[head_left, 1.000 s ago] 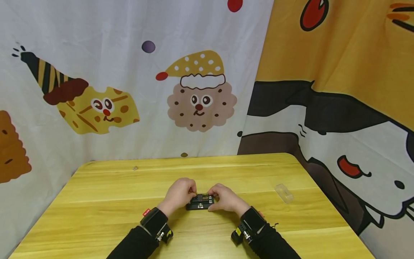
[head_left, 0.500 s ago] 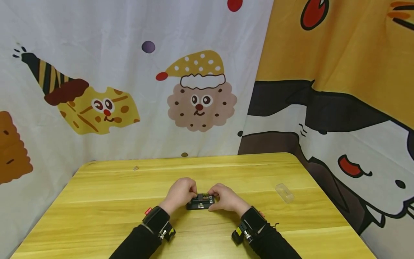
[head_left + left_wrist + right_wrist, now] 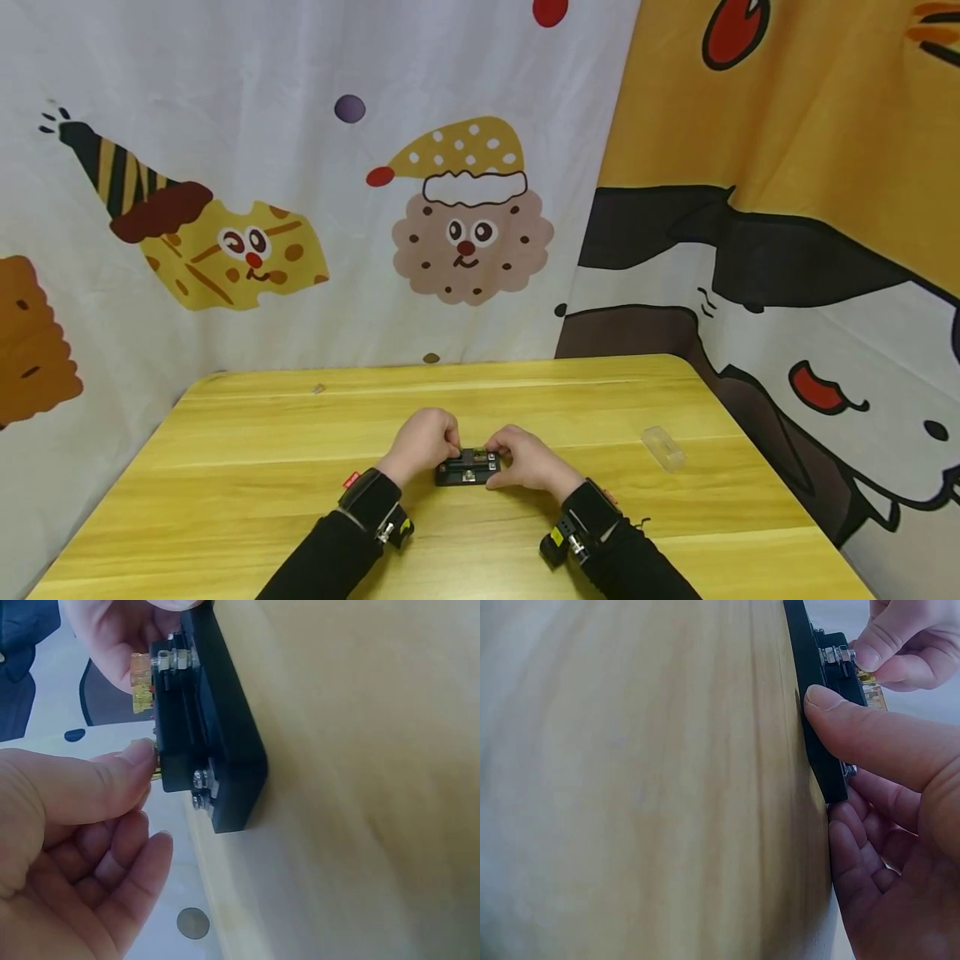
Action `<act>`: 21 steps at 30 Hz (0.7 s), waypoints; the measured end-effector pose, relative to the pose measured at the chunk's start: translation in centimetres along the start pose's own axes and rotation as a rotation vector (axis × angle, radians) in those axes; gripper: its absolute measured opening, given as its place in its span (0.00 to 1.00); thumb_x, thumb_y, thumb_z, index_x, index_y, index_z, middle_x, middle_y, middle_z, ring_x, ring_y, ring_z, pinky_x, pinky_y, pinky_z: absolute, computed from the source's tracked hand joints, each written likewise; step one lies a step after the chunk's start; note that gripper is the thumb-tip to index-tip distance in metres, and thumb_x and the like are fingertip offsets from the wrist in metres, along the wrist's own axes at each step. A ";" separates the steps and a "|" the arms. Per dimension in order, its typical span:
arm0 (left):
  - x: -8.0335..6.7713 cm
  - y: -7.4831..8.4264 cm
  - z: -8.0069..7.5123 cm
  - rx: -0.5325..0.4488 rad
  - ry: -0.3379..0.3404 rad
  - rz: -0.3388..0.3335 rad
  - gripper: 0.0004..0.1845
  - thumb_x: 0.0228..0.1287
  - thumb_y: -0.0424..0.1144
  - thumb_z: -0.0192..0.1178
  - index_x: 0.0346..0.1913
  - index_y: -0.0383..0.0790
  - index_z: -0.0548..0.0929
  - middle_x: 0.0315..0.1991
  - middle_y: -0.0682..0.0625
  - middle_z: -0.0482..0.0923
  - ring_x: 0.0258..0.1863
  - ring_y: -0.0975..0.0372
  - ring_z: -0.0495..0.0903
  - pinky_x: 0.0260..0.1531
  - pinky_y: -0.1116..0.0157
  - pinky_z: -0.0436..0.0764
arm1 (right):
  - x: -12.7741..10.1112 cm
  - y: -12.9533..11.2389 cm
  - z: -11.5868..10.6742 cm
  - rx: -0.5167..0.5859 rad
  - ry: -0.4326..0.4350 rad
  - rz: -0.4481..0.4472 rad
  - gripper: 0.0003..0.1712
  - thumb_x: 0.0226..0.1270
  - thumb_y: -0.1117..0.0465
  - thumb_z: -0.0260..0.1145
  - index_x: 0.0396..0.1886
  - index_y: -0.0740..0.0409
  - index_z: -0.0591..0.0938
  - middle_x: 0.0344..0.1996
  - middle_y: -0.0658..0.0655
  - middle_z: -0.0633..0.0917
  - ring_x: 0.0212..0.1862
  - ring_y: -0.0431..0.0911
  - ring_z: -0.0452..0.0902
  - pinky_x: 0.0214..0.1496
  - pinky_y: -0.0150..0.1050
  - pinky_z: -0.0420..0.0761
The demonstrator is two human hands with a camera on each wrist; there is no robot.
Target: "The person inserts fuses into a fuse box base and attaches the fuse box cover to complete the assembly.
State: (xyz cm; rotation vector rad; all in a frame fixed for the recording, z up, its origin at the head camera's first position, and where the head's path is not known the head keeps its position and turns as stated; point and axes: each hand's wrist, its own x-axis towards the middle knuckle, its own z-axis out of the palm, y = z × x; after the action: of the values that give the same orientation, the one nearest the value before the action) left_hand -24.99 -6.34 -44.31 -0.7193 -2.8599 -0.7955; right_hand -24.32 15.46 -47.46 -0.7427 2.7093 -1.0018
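Black block [image 3: 468, 469] between curled hands [image 3: 422, 443]

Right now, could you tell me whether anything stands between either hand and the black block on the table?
Nothing visible does. The left hand pinches a small yellow piece at the black block, and the right hand grips the block's other end on the table.

Yellow wooden table [image 3: 247, 492], grain running left to right. Lying directly on it: a small black block [image 3: 468, 470] near the front centre, a clear plastic cover [image 3: 662, 444] well to its right, a tiny scrap [image 3: 318, 388] at the far left
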 end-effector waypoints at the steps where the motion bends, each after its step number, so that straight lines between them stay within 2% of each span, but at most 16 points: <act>1: 0.1 0.0 0.0 0.001 -0.006 -0.003 0.14 0.45 0.30 0.76 0.16 0.46 0.81 0.19 0.61 0.74 0.22 0.66 0.72 0.27 0.66 0.74 | 0.0 0.0 0.0 0.002 0.000 0.001 0.25 0.48 0.58 0.82 0.45 0.58 0.82 0.42 0.50 0.77 0.45 0.46 0.74 0.52 0.45 0.76; 13: 0.7 -0.1 -0.3 -0.050 -0.089 -0.042 0.13 0.43 0.28 0.77 0.16 0.44 0.82 0.18 0.60 0.76 0.20 0.66 0.72 0.25 0.66 0.74 | 0.0 -0.1 0.0 0.000 -0.003 -0.011 0.25 0.48 0.58 0.82 0.45 0.58 0.82 0.42 0.50 0.77 0.45 0.46 0.74 0.51 0.44 0.76; 21: 0.9 0.0 -0.4 -0.059 -0.116 -0.063 0.14 0.43 0.29 0.78 0.16 0.45 0.82 0.17 0.60 0.76 0.20 0.66 0.72 0.26 0.66 0.74 | 0.0 0.0 -0.1 0.007 0.000 -0.008 0.25 0.48 0.58 0.82 0.45 0.58 0.82 0.42 0.50 0.77 0.45 0.46 0.74 0.51 0.45 0.76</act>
State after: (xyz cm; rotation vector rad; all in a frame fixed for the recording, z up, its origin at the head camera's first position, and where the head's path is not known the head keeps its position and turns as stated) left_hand -25.80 -6.15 -43.76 -0.7072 -2.9880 -0.8776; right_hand -24.38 15.50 -47.42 -0.7528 2.7036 -1.0116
